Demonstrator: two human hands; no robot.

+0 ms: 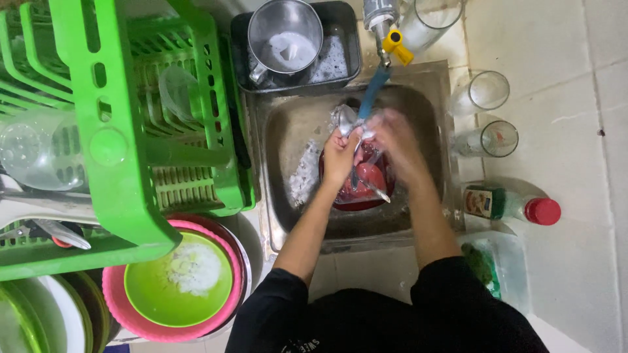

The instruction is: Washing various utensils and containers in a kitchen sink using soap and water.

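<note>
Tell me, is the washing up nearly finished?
Partly, it seems. Done: a clear cup and glass sit in the green rack. In hand: the left hand holds spoons under the tap while the right hand rubs them. Left: a red bowl in the sink, a soapy green bowl and a foamy metal pot.

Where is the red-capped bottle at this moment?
The red-capped bottle lies on its side on the white counter, right of the sink, below two glasses.
</note>
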